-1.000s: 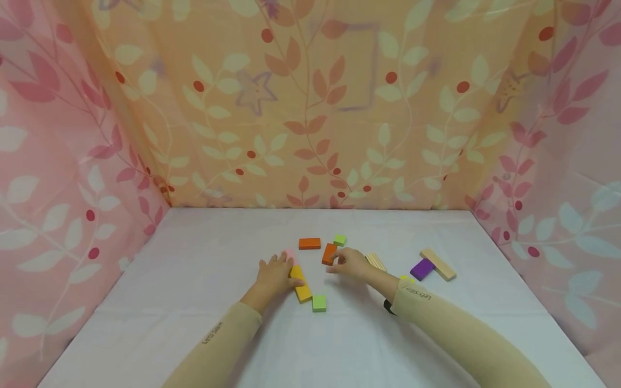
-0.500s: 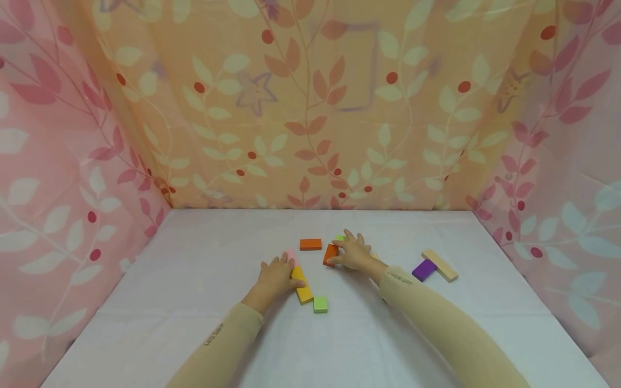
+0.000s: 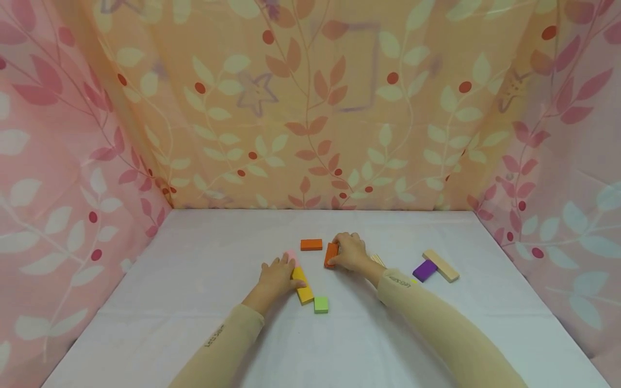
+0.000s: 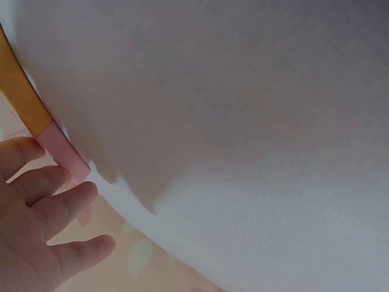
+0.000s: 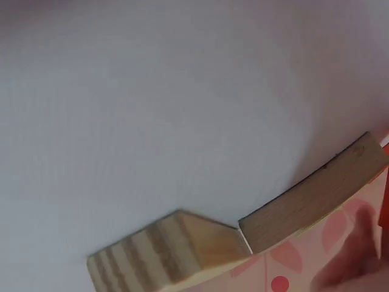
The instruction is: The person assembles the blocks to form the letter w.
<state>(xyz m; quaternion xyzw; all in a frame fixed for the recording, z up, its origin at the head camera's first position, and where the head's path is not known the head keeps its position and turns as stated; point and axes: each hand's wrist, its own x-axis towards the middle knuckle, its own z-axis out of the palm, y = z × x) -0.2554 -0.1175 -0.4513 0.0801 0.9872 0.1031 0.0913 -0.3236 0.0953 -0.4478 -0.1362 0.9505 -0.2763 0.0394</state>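
My left hand (image 3: pixel 275 279) lies over a slanted row of blocks, its thumb across the yellow part (image 3: pixel 305 294) and its fingers near the pink block (image 3: pixel 291 254). In the left wrist view the fingers are spread beside the pink block (image 4: pixel 64 151), which meets the yellow (image 4: pixel 24 91) end to end. My right hand (image 3: pixel 351 253) holds the near orange block (image 3: pixel 331 255) by its edges, fingers at the far end and thumb at the near end. Another orange block (image 3: pixel 311 245) lies just beyond. Below the yellow part sits a light green block (image 3: pixel 321 305).
To the right, a purple block (image 3: pixel 425 270) touches a long plain wood block (image 3: pixel 440 265). A ridged wood piece (image 3: pixel 377 261) shows behind the right wrist; a yellow bit (image 3: pixel 414 281) peeks past the sleeve. Floral cloth (image 3: pixel 310 108) encloses the white table (image 3: pixel 194 242).
My right hand first spread its fingers over the far green block and orange block, then curled them in around the orange block. The far green block is now hidden. My left hand stays put.
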